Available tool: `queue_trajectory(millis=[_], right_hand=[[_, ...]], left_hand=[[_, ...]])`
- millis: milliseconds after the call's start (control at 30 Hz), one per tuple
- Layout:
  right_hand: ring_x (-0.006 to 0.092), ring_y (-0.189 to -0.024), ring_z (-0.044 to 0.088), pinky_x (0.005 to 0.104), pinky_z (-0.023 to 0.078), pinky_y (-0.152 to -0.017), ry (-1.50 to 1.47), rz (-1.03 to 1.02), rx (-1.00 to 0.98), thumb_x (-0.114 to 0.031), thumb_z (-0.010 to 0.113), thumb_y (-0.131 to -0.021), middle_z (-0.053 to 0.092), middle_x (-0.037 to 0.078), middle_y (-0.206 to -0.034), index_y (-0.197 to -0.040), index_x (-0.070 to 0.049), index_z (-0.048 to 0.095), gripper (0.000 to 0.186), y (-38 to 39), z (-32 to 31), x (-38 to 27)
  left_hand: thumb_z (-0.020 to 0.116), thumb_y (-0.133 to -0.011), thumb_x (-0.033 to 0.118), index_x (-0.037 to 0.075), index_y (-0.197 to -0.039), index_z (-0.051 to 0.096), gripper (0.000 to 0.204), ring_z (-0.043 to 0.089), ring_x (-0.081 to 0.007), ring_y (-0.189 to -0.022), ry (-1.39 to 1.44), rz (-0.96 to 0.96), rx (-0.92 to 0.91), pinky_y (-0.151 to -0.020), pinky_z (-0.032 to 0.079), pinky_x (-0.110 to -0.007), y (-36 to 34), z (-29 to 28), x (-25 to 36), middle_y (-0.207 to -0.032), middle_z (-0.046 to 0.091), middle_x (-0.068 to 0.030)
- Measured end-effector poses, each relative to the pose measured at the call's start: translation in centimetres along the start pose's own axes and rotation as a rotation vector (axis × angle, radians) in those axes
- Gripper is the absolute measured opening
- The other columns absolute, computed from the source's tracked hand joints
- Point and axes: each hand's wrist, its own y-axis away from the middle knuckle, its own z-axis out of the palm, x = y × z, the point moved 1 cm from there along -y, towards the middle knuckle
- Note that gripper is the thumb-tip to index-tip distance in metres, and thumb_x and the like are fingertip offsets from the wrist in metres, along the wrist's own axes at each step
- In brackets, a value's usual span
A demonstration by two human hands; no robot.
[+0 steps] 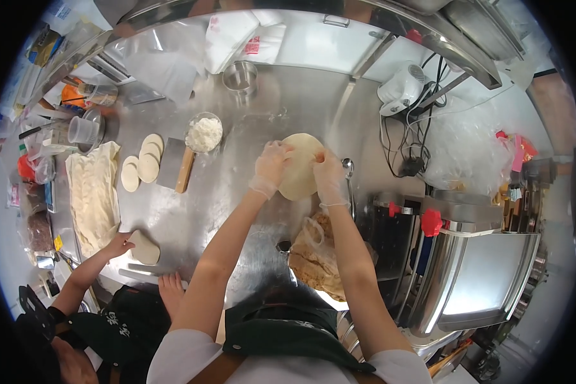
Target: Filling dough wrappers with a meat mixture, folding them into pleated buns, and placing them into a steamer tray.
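Observation:
A round, flat sheet of dough (299,176) is held between my two hands above the steel worktop. My left hand (274,164), in a clear plastic glove, grips its left edge with the fingers bent over it. My right hand (328,171), gloved the same way, pinches the upper right edge. Next to my right forearm sits a bag of brown crumbly filling (317,256), partly hidden by that arm. A metal spoon (348,168) lies just right of my right hand.
At left, a co-worker's hand (118,245) holds a dough piece (145,248). Several dough rounds (148,168), a dough scraper (184,171), a flour bowl (204,133) and a long dough slab (93,195) lie nearby. A steel machine (480,275) and cables (406,144) stand right.

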Motion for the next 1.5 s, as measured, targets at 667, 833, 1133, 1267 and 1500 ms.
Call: queue_trajectory(millis=[667, 833, 1133, 1267, 1500], right_hand=[[0.0315, -0.088, 0.063, 0.0394, 0.050, -0.076, -0.139, -0.164, -0.039, -0.014, 0.069, -0.076, 0.066, 0.013, -0.090, -0.090, -0.008, 0.066, 0.016, -2.8, -2.4, -0.3], [0.0324, -0.094, 0.064, 0.0387, 0.050, -0.080, 0.007, -0.033, -0.027, -0.017, 0.068, -0.079, 0.068, 0.012, -0.096, -0.089, -0.009, 0.066, 0.013, -4.0, -0.9, -1.0], [0.0257, -0.091, 0.066, 0.0361, 0.050, -0.080, -0.187, 0.076, -0.146, -0.026, 0.072, -0.076, 0.070, 0.012, -0.094, -0.096, -0.007, 0.068, 0.028, -3.6, -0.2, -2.1], [0.0238, -0.079, 0.067, 0.0339, 0.051, -0.074, -0.294, 0.168, -0.217, -0.023, 0.071, -0.078, 0.071, 0.010, -0.086, -0.093, -0.003, 0.069, 0.025, -3.2, -0.1, -1.3], [0.0295, -0.077, 0.068, 0.0365, 0.053, -0.072, 0.076, -0.318, -0.072, -0.020, 0.065, -0.081, 0.069, 0.018, -0.085, -0.102, -0.010, 0.069, 0.023, 4.9, -1.2, -4.6]], left_hand=[[0.067, -0.077, 0.013, 0.014, -0.097, 0.070, 0.021, 0.064, -0.0292, -0.088, 0.038, 0.295, -0.234, -0.077, 0.052, -0.040, 0.5, 1.6, -1.6, -0.095, 0.068, -0.0087], [0.068, -0.079, 0.017, 0.013, -0.098, 0.070, 0.019, 0.066, -0.0276, -0.076, 0.033, 0.290, -0.130, -0.067, 0.053, -0.039, 5.5, -3.3, 2.3, -0.083, 0.069, -0.0075], [0.066, -0.089, 0.012, 0.004, -0.114, 0.063, 0.026, 0.064, -0.0111, -0.089, 0.944, -0.593, -0.404, -0.075, 0.051, -0.026, 9.8, -5.6, -0.5, -0.095, 0.069, -0.0046], [0.065, -0.090, 0.014, 0.004, -0.115, 0.063, 0.027, 0.064, -0.0115, -0.085, 0.558, -0.431, -0.061, -0.075, 0.051, -0.026, 10.1, -2.4, -5.2, -0.094, 0.069, -0.0051], [0.059, -0.094, 0.015, 0.001, -0.113, 0.062, 0.023, 0.066, -0.0207, -0.091, 1.265, -0.610, 0.200, -0.082, 0.053, -0.031, 12.7, 0.0, -5.5, -0.099, 0.069, -0.0089]])
